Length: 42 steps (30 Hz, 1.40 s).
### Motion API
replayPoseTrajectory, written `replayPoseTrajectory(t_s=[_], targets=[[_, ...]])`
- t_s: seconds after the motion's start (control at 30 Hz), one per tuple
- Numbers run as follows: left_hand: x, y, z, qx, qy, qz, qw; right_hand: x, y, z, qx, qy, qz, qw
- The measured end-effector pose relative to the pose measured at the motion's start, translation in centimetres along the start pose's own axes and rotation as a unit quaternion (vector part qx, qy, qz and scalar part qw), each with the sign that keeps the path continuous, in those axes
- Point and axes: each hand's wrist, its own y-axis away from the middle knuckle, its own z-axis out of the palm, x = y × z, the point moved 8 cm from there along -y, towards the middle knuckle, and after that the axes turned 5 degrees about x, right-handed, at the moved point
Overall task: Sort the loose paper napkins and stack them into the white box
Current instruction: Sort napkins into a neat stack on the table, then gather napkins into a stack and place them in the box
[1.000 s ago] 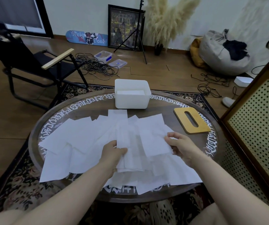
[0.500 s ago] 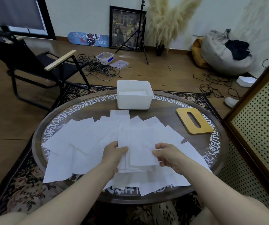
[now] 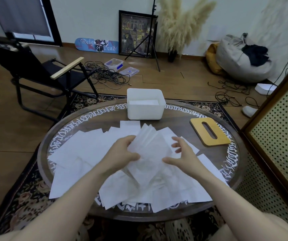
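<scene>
1. Napkins first: I see a gathered sheaf of thin white paper napkins [image 3: 148, 145] raised off the round dark wooden table with white lettering round its rim [image 3: 178, 115], presumably so its edges can be squared.
2. My left hand [image 3: 122, 152] grasps the sheaf at its nine o'clock edge, thumb on top.
3. My right hand [image 3: 183, 153] sits at three o'clock, fingers spread and released, thumb near the sheaf; contact I cannot tell.
4. Loose white napkins [image 3: 80, 150] fan across the table, waiting.
5. The white rectangular plastic box [image 3: 145, 110] stands at twelve o'clock, partly filled, within reach.
6. A slotted tan wooden lid [image 3: 209, 134] lies aside at two o'clock, leaving the box open.
</scene>
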Motion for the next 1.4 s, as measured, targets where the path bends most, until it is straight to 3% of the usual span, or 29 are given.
replayPoseTrajectory(t_s=[0.2,0.43,0.5,0.6,0.7,0.77,1.0,1.4], targets=[[1.8,0.3,-0.5,-0.047,-0.16,0.089,0.982,-1.6,-0.3,0.5,-0.033,-0.059,-0.056,0.996],[2.1,0.2,-0.6,-0.011,-0.236,0.13,0.963,-2.8,0.5,2.0,-0.091,-0.233,-0.049,0.967],[2.2,0.2,-1.2,0.013,-0.204,0.126,0.971,-2.5,0.4,2.1,-0.072,-0.256,-0.03,0.964],[1.7,0.0,-2.7,0.056,-0.02,0.074,0.996,-1.8,0.1,1.5,-0.013,-0.302,-0.005,0.953],[-0.2,-0.2,-2.3,0.028,0.173,0.004,0.985,-1.0,0.0,1.2,0.028,-0.356,0.019,0.934],[-1.5,-0.3,-1.3,0.024,0.225,-0.019,0.974,-1.0,0.1,1.4,0.035,-0.367,0.021,0.929],[-2.3,-0.2,-0.6,0.14,0.245,0.005,0.959,-1.3,0.6,2.2,0.049,-0.361,0.008,0.931],[-4.1,-0.2,0.3,0.134,0.25,-0.009,0.959,-0.6,0.6,1.9,0.031,-0.351,-0.002,0.936]])
